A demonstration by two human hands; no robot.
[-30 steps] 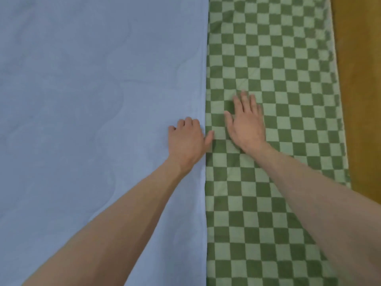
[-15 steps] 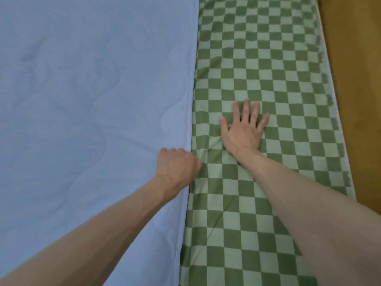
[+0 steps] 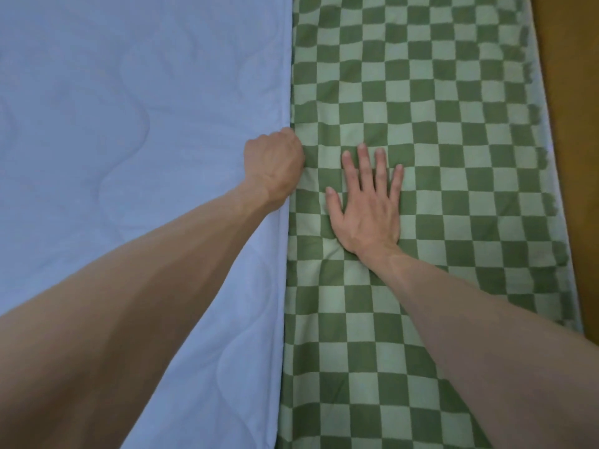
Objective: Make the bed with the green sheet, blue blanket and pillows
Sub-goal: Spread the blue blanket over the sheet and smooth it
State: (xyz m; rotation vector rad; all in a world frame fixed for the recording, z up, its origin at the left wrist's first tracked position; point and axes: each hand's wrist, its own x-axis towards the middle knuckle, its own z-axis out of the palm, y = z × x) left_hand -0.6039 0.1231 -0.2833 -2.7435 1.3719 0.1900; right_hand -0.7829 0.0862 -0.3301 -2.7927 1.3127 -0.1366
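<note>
Gripping the blue blanket (image 3: 129, 124) edge, the left hand (image 3: 275, 163) squares it; the right hand (image 3: 366, 202) presses flat, fingers straight, on the green sheet (image 3: 453, 157). Next likely calls for pulling the edge straight.

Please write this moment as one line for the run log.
left hand: grips edge of blue blanket | right hand: flat, fingers spread, presses green checkered sheet | pillows: not in view

My blanket (image 3: 129, 124) lies on the left, over the sheet (image 3: 437, 108). My left hand (image 3: 275, 166) sits at the blanket's edge; my right hand (image 3: 369, 205) rests on the sheet just beside it. The floor (image 3: 570, 124) runs along the far right.
</note>
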